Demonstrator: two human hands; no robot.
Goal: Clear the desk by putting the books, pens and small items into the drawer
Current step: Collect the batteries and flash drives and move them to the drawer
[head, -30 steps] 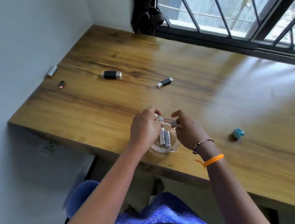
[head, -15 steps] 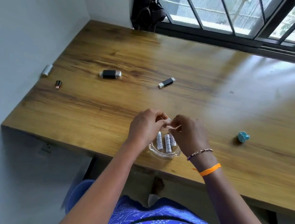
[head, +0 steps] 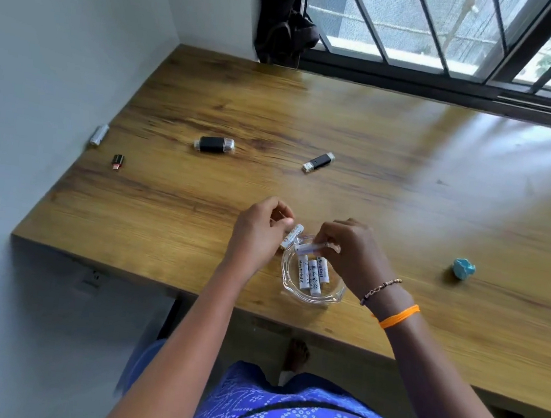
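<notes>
A clear glass dish (head: 329, 297) sits near the front edge of the wooden desk (head: 391, 174), holding three white batteries (head: 312, 275). My left hand (head: 257, 237) pinches another white battery (head: 293, 235) just above the dish's left rim. My right hand (head: 353, 252) pinches a further white battery (head: 309, 247), held roughly level over the dish. A black flash drive with a clear cap (head: 215, 144), a slim black USB stick (head: 319, 162), a small black-and-red adapter (head: 118, 161) and a silver item (head: 99, 134) lie farther back on the left.
A light-blue small object (head: 463, 268) lies on the desk at the right. The wall runs along the desk's left edge. A dark bag (head: 285, 24) hangs by the barred window at the back.
The hands have drawn slightly apart over the dish, and each now shows a white battery in its fingers. The camera has shifted a little.
</notes>
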